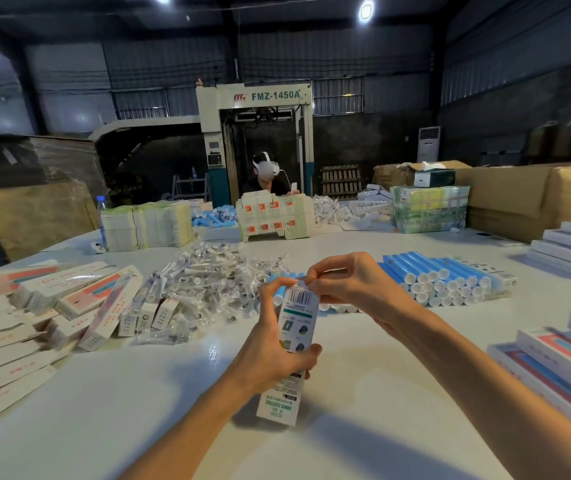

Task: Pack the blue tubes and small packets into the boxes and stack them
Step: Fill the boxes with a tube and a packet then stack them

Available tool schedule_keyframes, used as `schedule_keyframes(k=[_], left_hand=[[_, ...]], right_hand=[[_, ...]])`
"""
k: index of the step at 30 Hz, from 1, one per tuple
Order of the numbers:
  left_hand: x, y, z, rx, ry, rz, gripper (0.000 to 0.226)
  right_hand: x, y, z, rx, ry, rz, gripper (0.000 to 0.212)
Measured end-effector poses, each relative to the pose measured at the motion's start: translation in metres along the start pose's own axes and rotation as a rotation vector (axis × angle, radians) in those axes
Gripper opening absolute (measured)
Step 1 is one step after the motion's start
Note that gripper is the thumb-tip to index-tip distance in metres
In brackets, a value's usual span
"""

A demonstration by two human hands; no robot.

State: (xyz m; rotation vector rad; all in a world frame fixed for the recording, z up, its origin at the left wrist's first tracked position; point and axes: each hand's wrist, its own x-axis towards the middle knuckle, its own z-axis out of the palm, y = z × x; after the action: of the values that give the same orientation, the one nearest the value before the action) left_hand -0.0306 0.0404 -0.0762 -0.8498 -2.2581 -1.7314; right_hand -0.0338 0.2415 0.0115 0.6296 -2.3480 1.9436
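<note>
White box (297,320): L hand (270,355) grips, R hand (350,282) pinches.

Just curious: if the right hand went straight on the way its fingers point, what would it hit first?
The right hand pinches the top flap of the box; pointing left, it would probably meet the left hand next, then the clear packets. Depth is unclear.

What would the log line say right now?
left hand: grips box | right hand: pinches flap | blue tubes: piled behind

Dark corrugated-metal walls (346,60), round ceiling lights (366,11), white table (138,375), FMZ-1450A machine (254,98), standing air conditioner (428,143)
</note>
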Motion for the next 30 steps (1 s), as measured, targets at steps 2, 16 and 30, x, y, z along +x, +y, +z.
schedule_keyframes(k=[2, 16, 30], left_hand=[[0.000, -0.001, -0.001, 0.007, 0.012, 0.005, 0.101], [-0.003, -0.002, 0.001, -0.056, 0.104, -0.016, 0.091], [-0.006, 0.008, -0.001, 0.058, 0.025, -0.003, 0.096]], right_hand=[[-0.002, 0.001, 0.002, -0.172, 0.000, -0.066, 0.012], [-0.010, 0.042, 0.032, -0.073, 0.214, -0.352, 0.005], [-0.007, 0.021, 0.015, 0.333, 0.108, 0.004, 0.005]])
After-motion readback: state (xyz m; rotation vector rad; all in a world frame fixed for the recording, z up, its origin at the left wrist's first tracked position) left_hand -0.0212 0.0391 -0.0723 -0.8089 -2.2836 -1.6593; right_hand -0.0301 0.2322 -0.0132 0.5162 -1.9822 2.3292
